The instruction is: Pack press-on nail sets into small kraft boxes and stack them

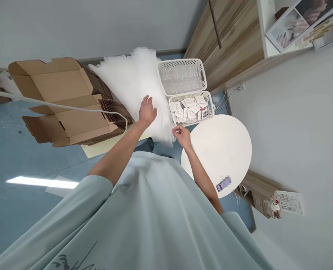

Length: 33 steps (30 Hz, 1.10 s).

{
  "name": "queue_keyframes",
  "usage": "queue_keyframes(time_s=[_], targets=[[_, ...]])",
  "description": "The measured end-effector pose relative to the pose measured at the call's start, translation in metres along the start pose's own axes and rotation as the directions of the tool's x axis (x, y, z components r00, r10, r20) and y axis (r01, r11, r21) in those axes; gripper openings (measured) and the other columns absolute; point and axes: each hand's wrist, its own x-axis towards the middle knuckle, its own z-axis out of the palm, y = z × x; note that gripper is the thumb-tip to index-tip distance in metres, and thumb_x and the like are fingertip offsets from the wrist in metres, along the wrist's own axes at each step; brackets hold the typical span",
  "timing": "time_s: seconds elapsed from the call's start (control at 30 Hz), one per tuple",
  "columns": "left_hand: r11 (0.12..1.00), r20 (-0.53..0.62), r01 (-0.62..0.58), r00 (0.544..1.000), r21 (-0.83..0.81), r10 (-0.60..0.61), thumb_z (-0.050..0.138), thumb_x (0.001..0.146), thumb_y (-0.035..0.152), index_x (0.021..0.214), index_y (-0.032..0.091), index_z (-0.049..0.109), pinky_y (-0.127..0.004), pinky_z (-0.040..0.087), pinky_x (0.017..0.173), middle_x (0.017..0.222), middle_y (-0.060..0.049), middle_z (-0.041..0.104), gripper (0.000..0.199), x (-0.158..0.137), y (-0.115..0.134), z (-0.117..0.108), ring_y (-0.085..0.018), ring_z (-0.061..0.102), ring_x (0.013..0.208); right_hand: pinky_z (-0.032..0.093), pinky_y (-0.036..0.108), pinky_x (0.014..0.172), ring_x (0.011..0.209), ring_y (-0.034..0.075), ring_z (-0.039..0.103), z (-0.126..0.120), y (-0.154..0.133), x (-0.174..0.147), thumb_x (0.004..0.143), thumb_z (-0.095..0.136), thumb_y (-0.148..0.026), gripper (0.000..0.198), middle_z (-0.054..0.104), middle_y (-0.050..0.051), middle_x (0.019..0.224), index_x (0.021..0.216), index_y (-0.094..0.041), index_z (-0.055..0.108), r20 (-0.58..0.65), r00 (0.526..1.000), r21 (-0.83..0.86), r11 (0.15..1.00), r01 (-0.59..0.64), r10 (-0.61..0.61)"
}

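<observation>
The pile of thin, white, translucent sheets (135, 78) lies beneath and beyond the left hand (147, 112), whose fingers are bent and slightly apart; contact cannot be told. At the pile's edge, the right hand (183, 136) holds thumb and fingers narrowly together, any grip unclear. Just beyond it sits a white plastic basket (211, 106) of printed packets. Left of the left hand stand brown, open cardboard boxes (62, 88); right of the right hand, a round white table (222, 146).
</observation>
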Motion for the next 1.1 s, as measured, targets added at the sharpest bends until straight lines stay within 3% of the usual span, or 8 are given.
queue_keyframes(time_s=[0.13, 0.23, 0.4, 0.5, 0.67, 0.8, 0.93, 1.1], targets=[[0.992, 0.108, -0.014, 0.994, 0.127, 0.0, 0.065, 0.1, 0.06, 0.165, 0.017, 0.048, -0.062, 0.04, 0.126, 0.174, -0.023, 0.044, 0.08, 0.019, 0.004, 0.0, -0.046, 0.041, 0.158, 0.058, 0.034, 0.083, 0.075, 0.018, 0.071, 0.01, -0.01, -0.001, 0.087, 0.071, -0.034, 0.01, 0.082, 0.0, 0.099, 0.091, -0.026, 0.075, 0.016, 1.0, -0.03, 0.999, -0.012, 0.012], [0.975, 0.136, -0.007, 0.99, 0.221, -0.024, 0.057, 0.105, 0.048, 0.159, 0.017, 0.057, -0.06, 0.047, 0.117, 0.161, -0.022, 0.058, 0.062, 0.019, 0.009, -0.001, -0.045, 0.049, 0.149, 0.058, 0.034, 0.083, 0.076, 0.018, 0.072, 0.015, -0.011, -0.005, 0.088, 0.071, -0.034, 0.009, 0.082, -0.001, 0.099, 0.091, -0.026, 0.075, 0.019, 0.999, -0.041, 0.998, -0.04, 0.041], [0.964, 0.166, -0.038, 0.986, 0.262, -0.006, 0.045, 0.107, 0.028, 0.127, 0.02, 0.078, -0.055, 0.052, 0.107, 0.137, -0.019, 0.072, 0.039, 0.012, 0.015, -0.007, -0.041, 0.058, 0.134, 0.059, 0.033, 0.084, 0.077, 0.018, 0.071, 0.017, -0.011, -0.008, 0.087, 0.071, -0.034, 0.009, 0.081, -0.001, 0.1, 0.091, -0.026, 0.074, 0.044, 0.996, -0.053, 0.996, -0.069, 0.071], [0.98, 0.095, -0.055, 0.995, 0.191, 0.037, 0.044, 0.108, 0.027, 0.116, 0.022, 0.079, -0.053, 0.052, 0.105, 0.128, -0.017, 0.075, 0.035, 0.002, 0.02, -0.013, -0.039, 0.061, 0.128, 0.06, 0.034, 0.087, 0.077, 0.018, 0.07, 0.017, -0.014, -0.006, 0.088, 0.071, -0.035, 0.01, 0.081, -0.001, 0.101, 0.092, -0.027, 0.073, 0.046, 0.996, -0.054, 0.996, -0.068, 0.07], [0.992, -0.088, -0.114, 0.99, -0.046, 0.11, 0.049, 0.107, 0.027, 0.119, 0.023, 0.074, -0.047, 0.054, 0.108, 0.129, -0.014, 0.074, 0.027, -0.027, 0.038, -0.031, -0.032, 0.067, 0.12, 0.061, 0.035, 0.091, 0.079, 0.018, 0.071, 0.015, -0.026, 0.006, 0.09, 0.071, -0.037, 0.011, 0.081, 0.0, 0.103, 0.093, -0.027, 0.074, -0.005, 1.0, -0.013, 1.0, -0.009, 0.009], [0.969, -0.153, -0.173, 0.977, -0.176, 0.146, 0.053, 0.104, 0.023, 0.119, 0.023, 0.07, -0.042, 0.056, 0.108, 0.132, -0.012, 0.072, 0.022, -0.059, 0.063, -0.049, -0.027, 0.067, 0.127, 0.061, 0.035, 0.088, 0.082, 0.019, 0.072, 0.007, -0.039, 0.017, 0.091, 0.074, -0.046, 0.021, 0.08, 0.003, 0.103, 0.093, -0.025, 0.072, -0.044, 0.998, 0.063, 0.997, 0.05, -0.047], [0.947, -0.126, -0.248, 0.966, -0.205, 0.226, 0.058, 0.102, 0.022, 0.111, 0.024, 0.07, -0.044, 0.054, 0.114, 0.127, -0.01, 0.075, 0.015, -0.093, 0.083, -0.056, -0.027, 0.07, 0.125, 0.061, 0.033, 0.08, 0.087, 0.02, 0.075, -0.006, -0.051, 0.021, 0.092, 0.074, -0.062, 0.039, 0.078, 0.005, 0.101, 0.099, -0.024, 0.069, -0.074, 0.995, 0.166, 0.983, 0.082, -0.071], [0.932, 0.032, -0.309, 0.947, -0.187, 0.32, 0.057, 0.1, 0.023, 0.107, 0.026, 0.071, -0.044, 0.056, 0.113, 0.124, -0.009, 0.078, 0.016, -0.127, 0.084, -0.047, -0.027, 0.072, 0.124, 0.063, 0.031, 0.075, 0.097, 0.021, 0.075, -0.01, -0.054, 0.021, 0.093, 0.071, -0.07, 0.052, 0.078, 0.006, 0.106, 0.117, -0.024, 0.068, -0.065, 0.997, 0.25, 0.967, 0.047, -0.032]])
